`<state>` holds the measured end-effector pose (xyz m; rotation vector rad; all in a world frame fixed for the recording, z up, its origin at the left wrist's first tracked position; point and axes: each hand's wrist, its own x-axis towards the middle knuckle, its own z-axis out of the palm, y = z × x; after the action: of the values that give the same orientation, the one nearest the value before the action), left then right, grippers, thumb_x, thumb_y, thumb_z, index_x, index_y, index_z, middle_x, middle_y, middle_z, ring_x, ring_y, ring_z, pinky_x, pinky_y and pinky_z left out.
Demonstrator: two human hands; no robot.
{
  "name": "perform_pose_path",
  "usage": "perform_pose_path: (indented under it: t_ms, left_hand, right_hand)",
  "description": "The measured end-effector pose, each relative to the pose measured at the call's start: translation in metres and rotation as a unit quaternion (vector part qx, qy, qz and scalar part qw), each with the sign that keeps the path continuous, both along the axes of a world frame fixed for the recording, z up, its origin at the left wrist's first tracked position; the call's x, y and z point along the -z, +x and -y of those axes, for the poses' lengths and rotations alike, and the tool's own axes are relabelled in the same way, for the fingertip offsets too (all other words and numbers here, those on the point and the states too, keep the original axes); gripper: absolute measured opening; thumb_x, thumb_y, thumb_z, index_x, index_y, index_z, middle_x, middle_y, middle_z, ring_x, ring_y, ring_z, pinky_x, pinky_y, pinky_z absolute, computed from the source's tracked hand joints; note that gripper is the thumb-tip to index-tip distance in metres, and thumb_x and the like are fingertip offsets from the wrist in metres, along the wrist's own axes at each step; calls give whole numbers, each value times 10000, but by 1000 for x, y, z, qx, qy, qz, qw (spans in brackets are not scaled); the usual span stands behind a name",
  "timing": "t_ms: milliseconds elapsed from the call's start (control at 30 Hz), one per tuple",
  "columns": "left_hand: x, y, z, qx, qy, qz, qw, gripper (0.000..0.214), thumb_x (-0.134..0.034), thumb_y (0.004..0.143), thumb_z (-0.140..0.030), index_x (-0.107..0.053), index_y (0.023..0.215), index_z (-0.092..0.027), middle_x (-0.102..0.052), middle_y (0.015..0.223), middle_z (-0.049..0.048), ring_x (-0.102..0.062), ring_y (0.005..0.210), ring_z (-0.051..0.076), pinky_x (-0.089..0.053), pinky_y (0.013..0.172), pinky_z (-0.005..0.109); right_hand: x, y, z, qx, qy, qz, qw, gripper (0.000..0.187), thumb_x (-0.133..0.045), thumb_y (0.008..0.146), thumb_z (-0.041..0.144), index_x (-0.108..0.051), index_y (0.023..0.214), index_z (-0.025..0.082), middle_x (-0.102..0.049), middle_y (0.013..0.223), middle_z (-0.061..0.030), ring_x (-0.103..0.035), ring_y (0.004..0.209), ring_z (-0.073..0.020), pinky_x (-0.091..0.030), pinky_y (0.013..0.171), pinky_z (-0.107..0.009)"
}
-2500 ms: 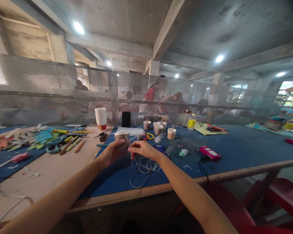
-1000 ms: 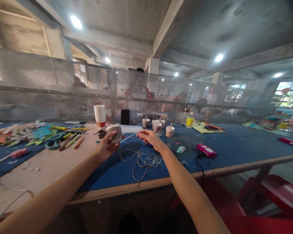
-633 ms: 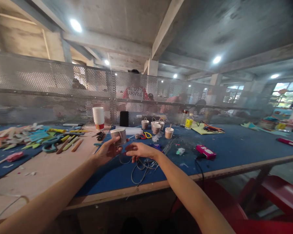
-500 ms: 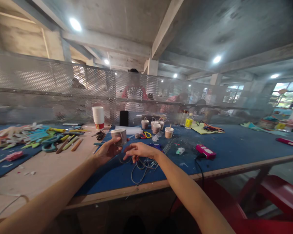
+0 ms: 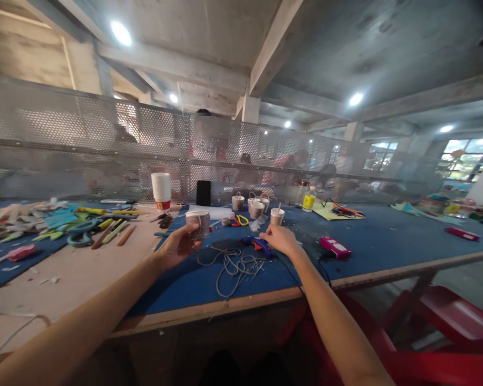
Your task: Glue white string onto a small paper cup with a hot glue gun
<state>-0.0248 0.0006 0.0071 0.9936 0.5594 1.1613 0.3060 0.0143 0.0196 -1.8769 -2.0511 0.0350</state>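
Observation:
My left hand (image 5: 181,245) is closed around a small paper cup (image 5: 198,224) with a white rim and a grey-brown wrapped side, held upright above the table. To the right, my right hand (image 5: 282,239) reaches over the blue mat, palm down, fingers pointing left and partly hidden; nothing shows in them. Just beside its fingertips lies a blue glue gun (image 5: 258,245). Behind this hand stands a similar cup with a stick in it (image 5: 277,215), its lower part covered. Loose grey cord (image 5: 231,268) lies in loops between my hands.
Several small handled cups (image 5: 257,207) stand toward the back beside yellow-handled pliers (image 5: 240,220). A stack of white paper cups (image 5: 161,191), a black phone (image 5: 203,193) and a yellow-labelled bottle (image 5: 309,199) are near the mesh partition. A magenta box (image 5: 335,247) lies right, scissors (image 5: 80,234) left.
My right hand has moved right and away from the held cup, over to the glue gun, uncovering the cord loops. My left hand still holds the cup in nearly the same place.

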Motion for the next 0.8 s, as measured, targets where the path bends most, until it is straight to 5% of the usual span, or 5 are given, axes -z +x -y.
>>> perform_pose_path:
  t_ms: [267, 400, 567, 633, 800]
  left_hand:
    - [4, -3, -3, 16, -7, 1, 1000, 339, -656, 869, -214, -656, 1192, -114, -756, 1034, 159, -616, 561, 124, -527, 515, 230]
    - [3, -3, -2, 10, -14, 0, 1000, 328, -645, 870, -200, -656, 1184, -107, -759, 1006, 162, -639, 577, 138, -539, 525, 231]
    - [4, -4, -4, 18, -10, 13, 1000, 324, -615, 887, -192, -649, 1196, -101, -755, 1030, 170, -651, 598, 146, -564, 558, 245]
    - [5, -5, -6, 21, -7, 17, 1000, 312, -600, 896, -191, -653, 1189, -99, -754, 1041, 171, -656, 604, 147, -571, 569, 250]
    - [6, -4, -6, 17, -10, 12, 1000, 298, -581, 905, -182, -656, 1178, -87, -760, 1019, 175, -663, 594, 156, -571, 560, 255]
  right_hand:
    - [27, 7, -5, -38, -77, -1, 996, 456, -598, 839, 631, -700, 769, 192, -730, 790, -84, -667, 751, -236, -333, 593, -274]
    - [29, 10, -10, -37, -56, -154, 986, 384, -690, 796, 484, -640, 566, 181, -625, 568, -38, -615, 647, -195, -330, 595, -271]
    - [30, 10, -13, -45, -30, -327, 944, 322, -650, 837, 477, -680, 777, 162, -677, 725, -30, -609, 684, -154, -413, 621, -246]
    - [30, 6, -11, -72, -66, -422, 901, 387, -629, 849, 538, -684, 834, 155, -669, 727, -24, -591, 635, -131, -447, 594, -238]
    - [23, -10, -3, -130, -163, -665, 717, 353, -800, 730, 453, -687, 866, 147, -646, 746, -6, -601, 623, -101, -517, 562, -207]
